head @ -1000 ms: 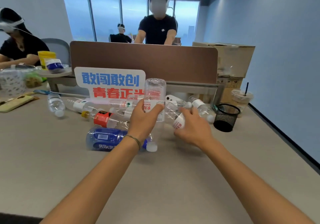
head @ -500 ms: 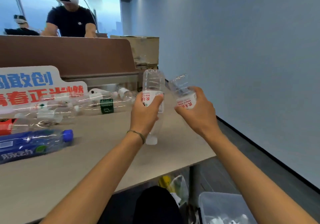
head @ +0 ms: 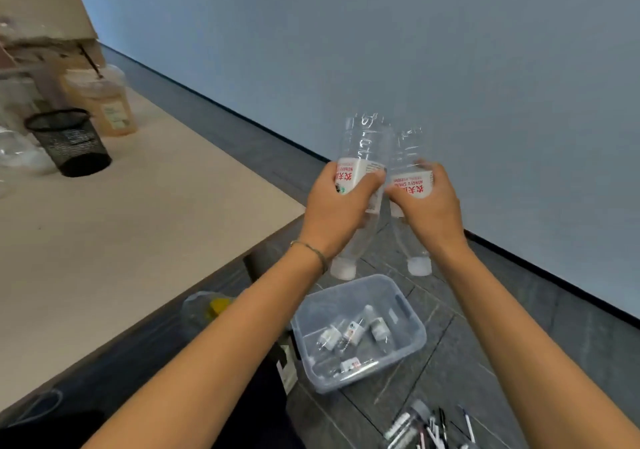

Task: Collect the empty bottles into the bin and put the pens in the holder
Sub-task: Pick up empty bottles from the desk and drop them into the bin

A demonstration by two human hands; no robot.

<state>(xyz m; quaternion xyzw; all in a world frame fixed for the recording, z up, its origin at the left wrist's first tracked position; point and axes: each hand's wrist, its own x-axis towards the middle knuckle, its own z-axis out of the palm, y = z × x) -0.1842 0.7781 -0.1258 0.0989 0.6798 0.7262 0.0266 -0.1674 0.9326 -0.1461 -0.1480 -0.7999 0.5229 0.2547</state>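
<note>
A: Nearest in view: loose pens [head: 437, 426] on the floor, bottom right, not in the holder yet.

B: Then the bin?

A: Yes. Clear bin [head: 410, 313] on the floor just past them, beside the bench [head: 131, 226] edge. A few empty bottles [head: 349, 336] already lie inside.

B: Hands?

A: Both above the bin. Left hand [head: 337, 213] has its grip clamped round the label of the left bottle [head: 362, 157]; right hand [head: 427, 209] likewise on the right bottle [head: 410, 164]. Fingers wrap the labels, thumbs in front.

B: Orientation?

A: Caps down, bases up, the two nearly touching. Looks like mid-body grabs (easiest hold on thin, crushable plastic), and cap-down should let them fall straight in.

B: Aligned for release?

A: Roughly. Caps hang over the bin's far rim, so I'd judge a small pull toward the body is needed before letting go, or one could bounce out.

B: Farther back?

A: Black mesh holder [head: 69, 143] upright on the bench, well apart from the pens. Behind it an iced drink cup [head: 104, 102] with a straw, blurred. More clear bottles at far left, too smeared to count.
</note>
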